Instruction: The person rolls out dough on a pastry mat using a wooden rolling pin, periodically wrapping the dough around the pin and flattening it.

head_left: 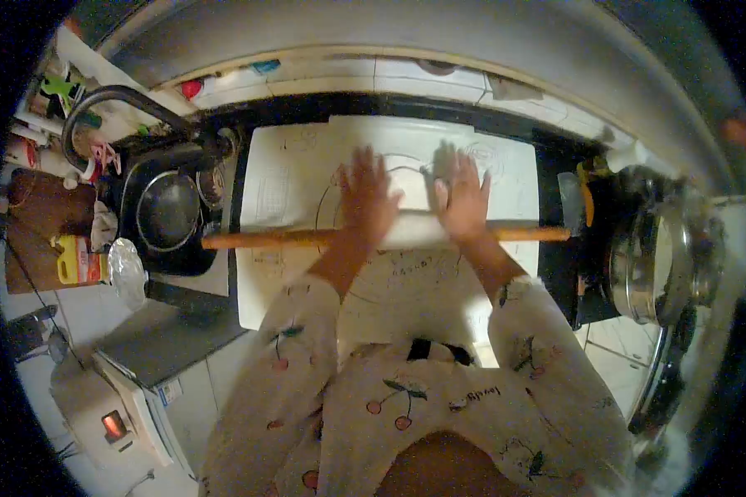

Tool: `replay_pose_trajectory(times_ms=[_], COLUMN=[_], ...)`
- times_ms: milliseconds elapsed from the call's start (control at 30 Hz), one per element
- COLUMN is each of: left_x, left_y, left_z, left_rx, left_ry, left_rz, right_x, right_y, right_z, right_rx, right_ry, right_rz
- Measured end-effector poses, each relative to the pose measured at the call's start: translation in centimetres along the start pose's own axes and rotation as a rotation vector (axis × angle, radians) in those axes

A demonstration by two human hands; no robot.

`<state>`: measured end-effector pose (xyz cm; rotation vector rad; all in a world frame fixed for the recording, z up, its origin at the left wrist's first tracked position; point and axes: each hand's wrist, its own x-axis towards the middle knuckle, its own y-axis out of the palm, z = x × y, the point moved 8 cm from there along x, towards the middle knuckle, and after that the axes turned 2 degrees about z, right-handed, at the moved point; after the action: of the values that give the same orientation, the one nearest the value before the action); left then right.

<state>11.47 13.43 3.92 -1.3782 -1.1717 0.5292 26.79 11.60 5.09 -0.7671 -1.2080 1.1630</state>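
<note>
1. Palm down and fingers spread, the left hand [369,199] presses on the rolling pin [290,239], unclenched.
2. The right hand [466,199] mirrors it to the right, open and flat, its fingers pointing away from the wearer.
3. The rolling pin spans the white mat [290,182] crosswise, both wooden ends exposed; pale dough [416,225] lies at its middle, between the hands, and reaches the printed circle beyond.
4. The mat, marked with lines and lettering, covers much of the dark desk [557,286].
5. At left, a black sink [133,224] holds a round, dark pan [167,211]; its contents are too dim to tell. A curved faucet [112,89] arches above.
6. Near the sink stand a yellow container [76,261], contents unseen, and a round, silvery item [128,273].
7. At right, a shiny metal pot [630,269] shows a pale area inside, too blurred to identify.
</note>
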Motion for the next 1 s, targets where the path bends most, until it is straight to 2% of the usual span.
replay_pose_trajectory(times_ms=[33,67,100,133,200,267,300,333,433,500,567,600,667,733,800,833,867,900,1000], left_x=[-1.4,-4.5,-8.0,-10.2,-8.1,-4.2,-1.2,1.4,4.4,-0.2,-8.0,-11.0,-9.7,-3.6,1.9,2.3,3.2,4.3,-2.1], left_y=[-0.3,2.7,2.0,2.3,0.8,3.6,3.0,2.1,5.0,2.2,1.3,2.0,3.2,1.1,3.2,4.2,3.9,3.2,0.6], left_z=[-1.5,-2.4,-4.2,-4.5,-4.3,-2.4,-0.7,0.0,2.6,-0.3,-3.7,-4.6,-3.7,-2.1,0.9,1.4,1.9,2.7,-1.0], left_rx=[-0.053,-0.093,-0.219,-0.204,-0.236,-0.067,-0.167,-0.121,0.192,0.063,0.068,0.111,0.204,-0.066,0.203,0.200,0.205,0.219,0.057], left_ry=[0.070,0.081,0.057,0.048,0.077,-0.004,-0.058,-0.067,-0.155,-0.065,0.025,0.071,0.074,-0.097,-0.104,-0.141,-0.178,-0.220,-0.145], left_rz=[0.056,0.112,0.244,0.282,0.162,0.242,0.093,-0.017,0.017,0.210,0.334,0.358,0.371,0.338,0.066,0.063,0.047,0.015,0.242], right_x=[-0.5,-3.0,-5.0,-6.3,-7.0,-3.9,-1.5,2.3,5.5,0.1,-9.8,-10.4,-11.1,-3.3,2.0,4.5,5.9,6.3,-1.4], right_y=[-0.5,1.7,-0.5,-0.1,0.8,2.2,3.6,2.8,5.5,3.0,6.3,6.0,4.5,2.1,3.7,4.7,4.7,4.2,3.1], right_z=[0.7,1.3,4.4,5.0,5.0,3.8,2.0,1.3,-1.9,1.1,0.7,1.1,2.2,2.7,-0.1,-1.6,-1.9,-1.2,1.3], right_rx=[0.040,0.191,0.244,0.183,0.103,0.087,0.104,0.198,0.084,0.165,-0.176,-0.172,-0.155,0.192,0.057,0.037,0.037,0.055,0.093], right_ry=[-0.027,-0.127,-0.148,-0.203,-0.307,-0.315,-0.222,-0.172,0.024,-0.277,-0.317,-0.326,-0.340,-0.252,-0.271,-0.137,-0.072,-0.118,-0.172], right_rz=[0.044,0.219,0.270,0.301,0.292,0.206,0.190,0.177,0.212,0.159,0.478,0.497,0.554,0.281,0.046,0.018,0.055,0.115,0.362])
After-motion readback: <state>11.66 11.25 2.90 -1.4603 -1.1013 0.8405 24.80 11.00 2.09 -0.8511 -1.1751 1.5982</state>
